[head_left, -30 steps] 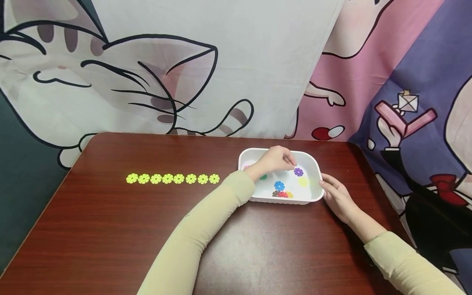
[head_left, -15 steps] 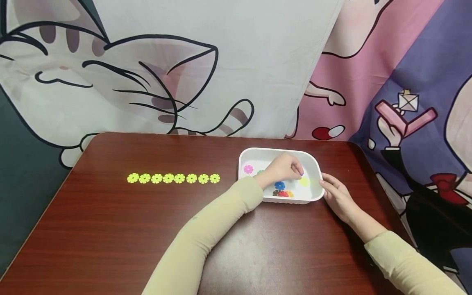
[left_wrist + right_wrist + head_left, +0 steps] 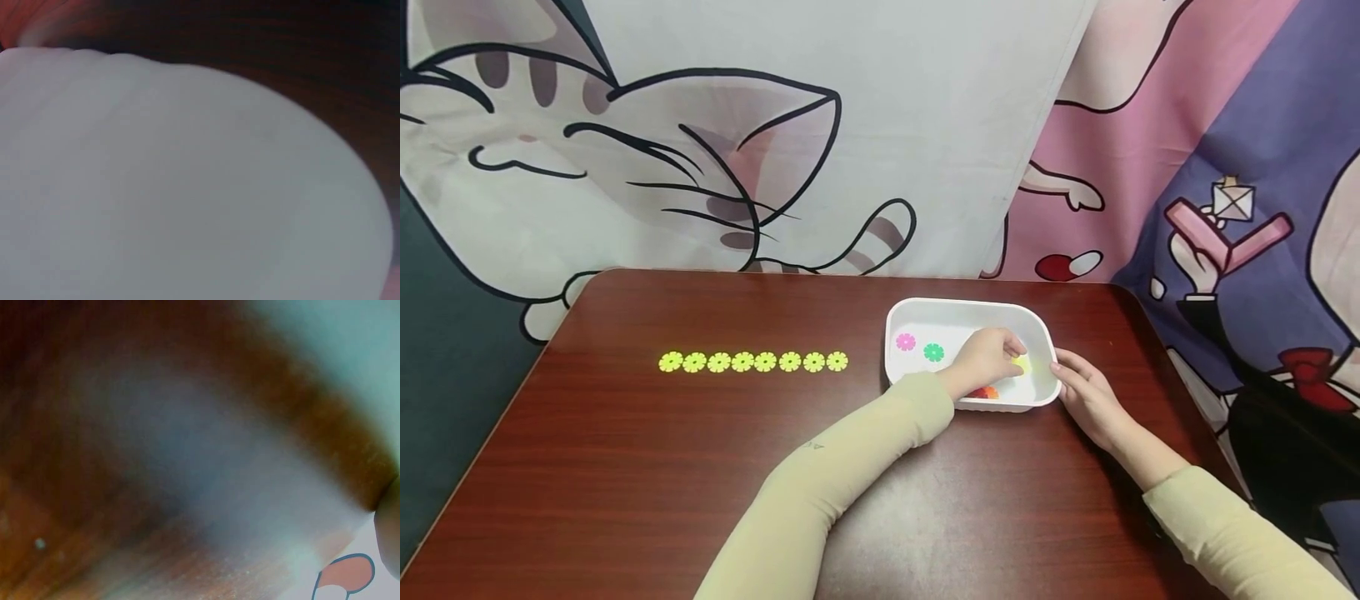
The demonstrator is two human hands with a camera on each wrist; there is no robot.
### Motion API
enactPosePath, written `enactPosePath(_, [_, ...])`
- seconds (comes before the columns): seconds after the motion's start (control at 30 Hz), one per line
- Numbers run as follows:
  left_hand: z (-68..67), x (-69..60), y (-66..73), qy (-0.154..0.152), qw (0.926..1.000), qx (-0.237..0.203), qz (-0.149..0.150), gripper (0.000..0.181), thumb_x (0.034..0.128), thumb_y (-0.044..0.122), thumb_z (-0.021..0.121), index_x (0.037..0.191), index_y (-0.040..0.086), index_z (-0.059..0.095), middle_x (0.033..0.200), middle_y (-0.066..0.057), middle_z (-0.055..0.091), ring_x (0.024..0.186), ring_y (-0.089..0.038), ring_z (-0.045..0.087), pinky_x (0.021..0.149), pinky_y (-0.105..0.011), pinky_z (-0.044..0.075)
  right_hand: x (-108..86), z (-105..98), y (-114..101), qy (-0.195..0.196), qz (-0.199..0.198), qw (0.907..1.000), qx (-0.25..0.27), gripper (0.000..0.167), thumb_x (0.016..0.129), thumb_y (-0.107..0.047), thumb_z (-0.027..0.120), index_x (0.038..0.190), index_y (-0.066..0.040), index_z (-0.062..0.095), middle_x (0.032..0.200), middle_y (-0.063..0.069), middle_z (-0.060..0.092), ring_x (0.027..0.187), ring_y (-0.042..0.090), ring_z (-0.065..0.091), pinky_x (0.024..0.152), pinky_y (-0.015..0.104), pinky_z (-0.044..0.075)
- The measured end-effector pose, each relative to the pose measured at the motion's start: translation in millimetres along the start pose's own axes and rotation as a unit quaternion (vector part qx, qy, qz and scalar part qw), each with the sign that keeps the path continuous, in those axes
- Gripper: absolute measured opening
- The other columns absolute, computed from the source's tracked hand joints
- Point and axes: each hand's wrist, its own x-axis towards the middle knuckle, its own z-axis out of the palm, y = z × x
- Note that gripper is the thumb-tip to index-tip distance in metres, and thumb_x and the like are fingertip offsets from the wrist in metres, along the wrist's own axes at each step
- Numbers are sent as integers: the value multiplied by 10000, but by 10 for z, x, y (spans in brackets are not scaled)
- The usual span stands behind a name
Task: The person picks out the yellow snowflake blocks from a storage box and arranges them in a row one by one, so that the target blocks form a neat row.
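Note:
My left hand (image 3: 987, 357) reaches into a white plastic tray (image 3: 917, 308). Its curled thumb and fingers are around a yellow flower-shaped disc (image 3: 1022, 364), partly covered by them. My right hand (image 3: 1088, 396) holds the tray's right end, thumb at the rim and fingers outside the wall. A pink flower disc (image 3: 906, 342) and a green one (image 3: 934, 352) lie in the tray's left part. Orange and red discs (image 3: 988, 392) show below my left wrist; the hand hides other pieces. A pale sleeve (image 3: 200, 181) fills the left wrist view; the right wrist view is blurred.
Several yellow flower discs (image 3: 765, 362) lie in a straight row on the brown table (image 3: 647, 467), left of the tray. A cartoon-printed cloth (image 3: 925, 125) hangs behind the table's far edge.
My left hand has moved right and down inside the tray, from near the purple disc to the yellow one. The pink and green discs have come into view. My right hand stays at the tray.

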Motion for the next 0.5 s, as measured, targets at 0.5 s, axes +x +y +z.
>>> enactPosePath(0.5, [81,29,-56,-251,9931,1024,517,450,939,211,816,1367,118,713,1298,-7,756,1188,-115,674,1027,-125,472,-5,8,-2,-32,-11,10000,72,304,1102,11,419,1261,-126,638,1226,-52,709,1114,34,682,969,159,537])
